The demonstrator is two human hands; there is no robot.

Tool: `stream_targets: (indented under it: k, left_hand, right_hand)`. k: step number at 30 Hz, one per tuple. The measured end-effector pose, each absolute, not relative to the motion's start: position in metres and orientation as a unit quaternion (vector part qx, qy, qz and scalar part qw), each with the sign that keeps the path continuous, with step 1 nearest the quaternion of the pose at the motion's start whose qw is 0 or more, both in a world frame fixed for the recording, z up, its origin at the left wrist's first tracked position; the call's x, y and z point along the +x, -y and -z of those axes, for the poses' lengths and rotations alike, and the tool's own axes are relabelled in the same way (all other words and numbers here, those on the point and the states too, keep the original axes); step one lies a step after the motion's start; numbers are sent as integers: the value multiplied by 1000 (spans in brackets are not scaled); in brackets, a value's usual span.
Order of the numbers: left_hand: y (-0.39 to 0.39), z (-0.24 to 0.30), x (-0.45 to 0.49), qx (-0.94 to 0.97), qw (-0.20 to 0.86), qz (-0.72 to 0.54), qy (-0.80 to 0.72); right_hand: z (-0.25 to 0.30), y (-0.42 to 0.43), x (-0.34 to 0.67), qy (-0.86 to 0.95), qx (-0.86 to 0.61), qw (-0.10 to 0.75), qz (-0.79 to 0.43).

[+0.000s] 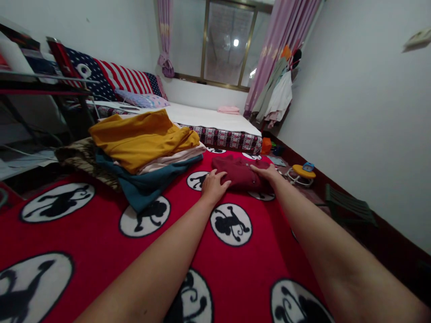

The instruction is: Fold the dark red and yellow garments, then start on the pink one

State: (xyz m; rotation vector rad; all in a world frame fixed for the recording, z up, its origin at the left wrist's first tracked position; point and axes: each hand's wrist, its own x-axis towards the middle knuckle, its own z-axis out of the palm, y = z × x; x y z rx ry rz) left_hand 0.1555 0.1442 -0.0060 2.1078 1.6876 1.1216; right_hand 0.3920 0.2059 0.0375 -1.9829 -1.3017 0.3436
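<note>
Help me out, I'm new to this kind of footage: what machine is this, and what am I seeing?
There is no machine: a person works bare-handed, and this single picture comes from a head-worn camera looking forward and down. The left hand is at the left edge of a folded maroon garment; the right hand is on its right side. Whether either grips the cloth is unclear. The garment lies on a red monkey-print blanket. To its left sits a clothes pile, with a mustard-yellow garment on top and a teal garment lower down.
</note>
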Motion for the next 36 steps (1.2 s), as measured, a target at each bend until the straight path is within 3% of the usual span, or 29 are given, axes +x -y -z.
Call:
stream_targets:
  k: [6,10,13,17,21,23,26,28,31,36]
  left_hand:
    - [-150,7,154,700,132,-435,-551]
    - [-151,3,154,698,154,-478,-510]
    - [-150,-1,156,709,110,-539,-442]
    - [-152,-3,155,720,36,-565,-402]
    - [-152,3,154,743,44,-451,-493]
    - [-149,4,154,757,61,-399,-515]
    - [-145,4,155,771,66,-353,-525]
    - [-144,5,156,772,66,-343,-531]
    - [-146,7,155,764,73,-356,-533]
    - [-149,8,151,738,92,-396,-539]
  right_hand:
    - [-43,-206,378,561,-756,314,-120]
    - [-52,-181,357,637,-711,300,13]
    - [-61,-164,342,647,-668,345,130]
    - [-63,-166,350,568,-702,402,151]
    - [-43,-179,374,482,-820,305,39]
    - [-30,-179,379,464,-834,292,59]
    - [-14,-171,365,557,-750,297,199]
    - [-9,-166,347,666,-660,248,244]
    - [-8,-167,323,744,-599,177,239]
    - [-16,-179,325,763,-589,162,211]
